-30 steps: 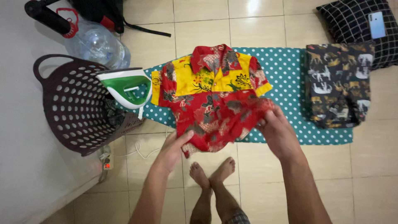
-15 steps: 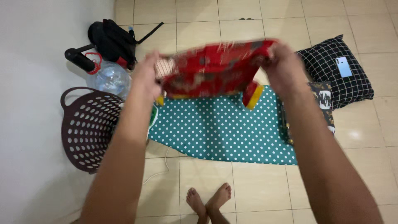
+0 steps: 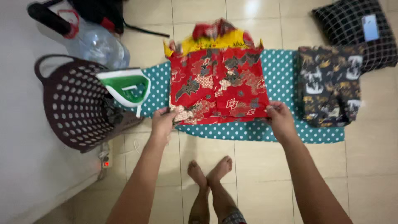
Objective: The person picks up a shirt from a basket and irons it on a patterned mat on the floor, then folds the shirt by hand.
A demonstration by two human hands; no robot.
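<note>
A red and yellow patterned shirt (image 3: 217,79) lies spread flat on a teal polka-dot mat (image 3: 286,70) on the tiled floor, collar away from me. My left hand (image 3: 163,120) grips the shirt's near left hem corner. My right hand (image 3: 280,118) grips the near right hem corner. Both hands hold the hem taut at the mat's near edge.
A green and white iron (image 3: 126,86) stands at the mat's left end, beside a dark perforated laundry basket (image 3: 68,103). A folded dark animal-print garment (image 3: 329,85) lies on the mat's right end. A checked pillow (image 3: 352,25) with a phone (image 3: 370,27), a water jug (image 3: 97,41), a power strip (image 3: 105,159) and my bare feet (image 3: 209,170) are around.
Both hands lifted the shirt off the mat, flipped it in the air, and laid it back down flat with the other side up.
</note>
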